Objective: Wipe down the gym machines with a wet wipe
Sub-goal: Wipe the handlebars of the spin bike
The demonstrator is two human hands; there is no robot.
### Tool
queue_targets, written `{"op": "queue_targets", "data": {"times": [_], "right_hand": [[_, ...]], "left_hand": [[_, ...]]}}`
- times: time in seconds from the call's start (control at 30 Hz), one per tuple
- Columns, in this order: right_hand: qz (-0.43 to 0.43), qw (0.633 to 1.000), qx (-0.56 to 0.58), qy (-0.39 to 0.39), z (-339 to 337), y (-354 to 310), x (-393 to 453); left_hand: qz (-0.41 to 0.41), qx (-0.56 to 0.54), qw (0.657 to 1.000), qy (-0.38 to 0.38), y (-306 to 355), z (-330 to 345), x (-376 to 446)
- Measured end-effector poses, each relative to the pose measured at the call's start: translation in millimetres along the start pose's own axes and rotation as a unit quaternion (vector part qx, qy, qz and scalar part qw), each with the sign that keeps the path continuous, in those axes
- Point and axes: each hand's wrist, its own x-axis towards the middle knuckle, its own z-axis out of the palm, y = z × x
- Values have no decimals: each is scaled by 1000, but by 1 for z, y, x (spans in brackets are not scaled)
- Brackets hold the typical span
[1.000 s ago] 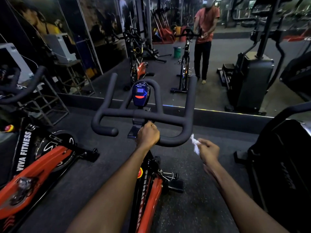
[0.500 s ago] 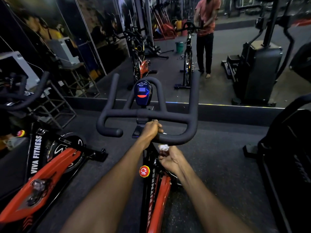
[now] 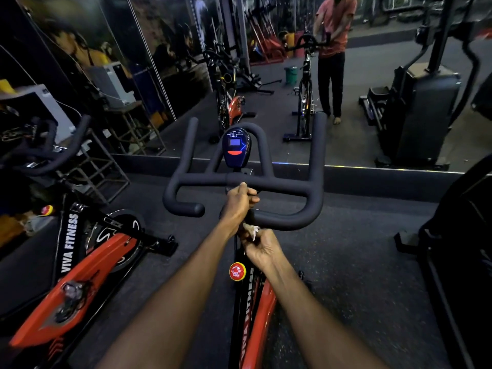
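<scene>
Wipe: the wet wipe (image 3: 251, 230), a small white wad, sat at centre frame, just under the near curve of the handlebar (image 3: 287, 221) and against the top of the bike's stem. A second before, it was out to the right of the bar, held clear in the air; half a second before, it had already come in under the bar.
Right hand: the right hand (image 3: 262, 250) held the wipe with its fingers curled round it, only a tuft showing above the knuckles. It had travelled from right of centre to the middle, close below the left wrist.
Left hand: the left hand (image 3: 241, 199) kept its grip on the middle of the handlebar, fingers wrapped over the bar; its place had hardly shifted across the three moments.
Meaning: judged that wiping had moved off the right grip and onto the stem below the bar, the left hand steadying the bike. The console (image 3: 236, 147) and the far horns looked not yet reached.
Bike: red frame ran down to lower centre; the red stop knob (image 3: 237, 271) lay just below and left of the right hand.
Surroundings: second red bike (image 3: 80, 267) at lower left; mirror (image 3: 346, 89) across the upper frame.
</scene>
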Motion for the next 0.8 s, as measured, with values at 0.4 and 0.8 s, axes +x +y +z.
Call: {"op": "queue_targets", "data": {"times": [0.4, 0.8], "right_hand": [[-62, 996, -63, 8, -49, -89, -26], [-35, 991, -132, 9, -63, -111, -27]], "left_hand": [[33, 352, 936, 1, 3, 27, -33], [112, 579, 808, -1, 13, 48, -46]]}}
